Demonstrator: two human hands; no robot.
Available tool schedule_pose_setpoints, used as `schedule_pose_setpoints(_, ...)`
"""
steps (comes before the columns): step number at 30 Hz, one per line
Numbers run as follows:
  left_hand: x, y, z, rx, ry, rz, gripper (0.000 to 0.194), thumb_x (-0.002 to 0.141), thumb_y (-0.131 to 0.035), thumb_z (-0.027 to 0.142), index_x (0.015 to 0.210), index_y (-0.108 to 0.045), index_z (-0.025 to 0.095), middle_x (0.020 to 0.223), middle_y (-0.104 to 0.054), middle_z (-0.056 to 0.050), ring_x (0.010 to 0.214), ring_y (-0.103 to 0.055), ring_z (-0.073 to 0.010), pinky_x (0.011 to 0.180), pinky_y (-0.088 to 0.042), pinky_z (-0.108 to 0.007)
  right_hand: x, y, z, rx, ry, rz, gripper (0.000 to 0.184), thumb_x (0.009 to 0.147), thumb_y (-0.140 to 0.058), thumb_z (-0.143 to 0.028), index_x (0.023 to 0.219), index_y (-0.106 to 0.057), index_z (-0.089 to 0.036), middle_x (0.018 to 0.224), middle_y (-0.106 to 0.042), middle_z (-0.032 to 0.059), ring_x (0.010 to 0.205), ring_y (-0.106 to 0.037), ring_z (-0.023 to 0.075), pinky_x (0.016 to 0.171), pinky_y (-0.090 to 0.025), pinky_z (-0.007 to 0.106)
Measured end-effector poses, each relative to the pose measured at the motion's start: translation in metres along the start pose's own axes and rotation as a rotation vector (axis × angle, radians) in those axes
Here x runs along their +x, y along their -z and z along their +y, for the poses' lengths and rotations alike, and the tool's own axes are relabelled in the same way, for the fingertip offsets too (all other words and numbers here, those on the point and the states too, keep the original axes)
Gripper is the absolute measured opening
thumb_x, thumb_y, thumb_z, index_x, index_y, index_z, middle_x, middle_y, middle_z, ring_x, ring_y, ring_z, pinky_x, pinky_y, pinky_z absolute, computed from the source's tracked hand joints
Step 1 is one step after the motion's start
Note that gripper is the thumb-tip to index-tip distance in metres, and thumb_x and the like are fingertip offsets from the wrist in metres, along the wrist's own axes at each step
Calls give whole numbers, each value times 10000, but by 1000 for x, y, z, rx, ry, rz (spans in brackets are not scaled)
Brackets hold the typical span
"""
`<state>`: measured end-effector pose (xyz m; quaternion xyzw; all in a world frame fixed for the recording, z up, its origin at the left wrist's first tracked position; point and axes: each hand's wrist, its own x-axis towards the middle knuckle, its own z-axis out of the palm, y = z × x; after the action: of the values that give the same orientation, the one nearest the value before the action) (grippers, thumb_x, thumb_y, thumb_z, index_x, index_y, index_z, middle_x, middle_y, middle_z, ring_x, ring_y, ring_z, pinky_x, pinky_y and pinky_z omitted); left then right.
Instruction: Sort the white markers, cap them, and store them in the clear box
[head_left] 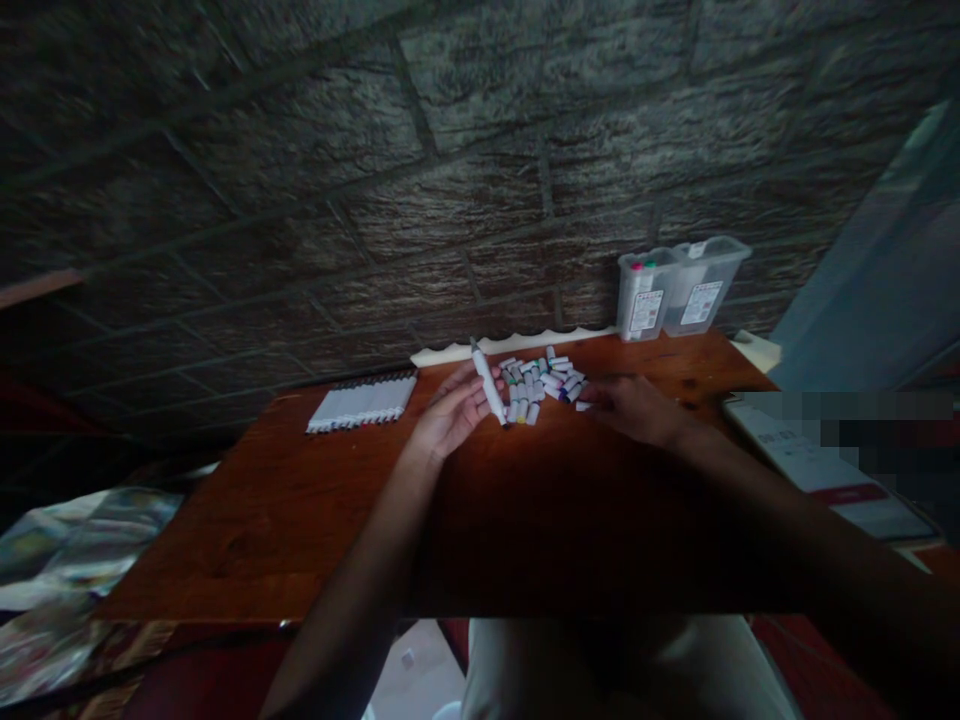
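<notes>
Head view: the left hand (452,412) has its fingers closed on a white cylindrical marker (489,382), tilted above the brown wooden table (315,530). The right hand (628,405) is beside small white-and-grey cylindrical caps (523,394); its grip cannot be determined.

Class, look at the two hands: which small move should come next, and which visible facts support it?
Probably the right hand should lift the white cap nearest it: the left hand holds a marker whose ends look uncapped, and the right hand is at the edge of the loose caps. Whether it grips that cap is unclear.
</notes>
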<state>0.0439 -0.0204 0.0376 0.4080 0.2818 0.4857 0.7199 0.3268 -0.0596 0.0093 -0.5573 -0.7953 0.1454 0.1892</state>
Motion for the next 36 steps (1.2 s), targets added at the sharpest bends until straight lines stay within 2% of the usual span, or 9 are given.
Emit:
schedule_pose_setpoints(4,0,0,-1,-22,-12,2,354,802,-597,32,1126,-629,170,957,-751,-59,845,-726,-167,826,-579,-286,0,-1,-3,4,9,1,220,870,-561,-254,1029,-712,-256,1045,-738,32,910,-686,200,795,-489,276)
schedule_pose_setpoints(11,0,3,-3,-15,-13,-8,238,726,-665,28,925,-636,156,940,-744,-37,857,-723,-179,895,-556,-342,0,2,-6,-4,3,-33,210,903,-527,-290,981,-717,-249,964,-748,29,851,-691,188,738,-487,258)
schedule_pose_setpoints(16,-3,3,-4,25,-5,-76,294,651,-771,77,907,-652,162,891,-736,-25,852,-716,-184,840,-563,-319,0,-3,-2,3,48,-29,217,891,-530,-265,989,-723,-268,956,-748,32,847,-696,205,761,-497,292)
schedule_pose_setpoints(23,-7,1,-8,148,30,-145,333,603,-816,86,903,-688,155,865,-724,-28,810,-692,-157,800,-541,-279,-1,-3,-3,23,65,-19,223,889,-529,-265,990,-727,-281,956,-751,29,854,-704,216,757,-505,300)
schedule_pose_setpoints(36,-7,3,-12,173,44,-167,323,584,-843,99,874,-714,159,844,-733,-31,787,-685,-139,752,-524,-231,0,-6,1,16,82,-3,229,888,-543,-250,1034,-715,-285,1029,-747,16,929,-696,208,839,-508,306)
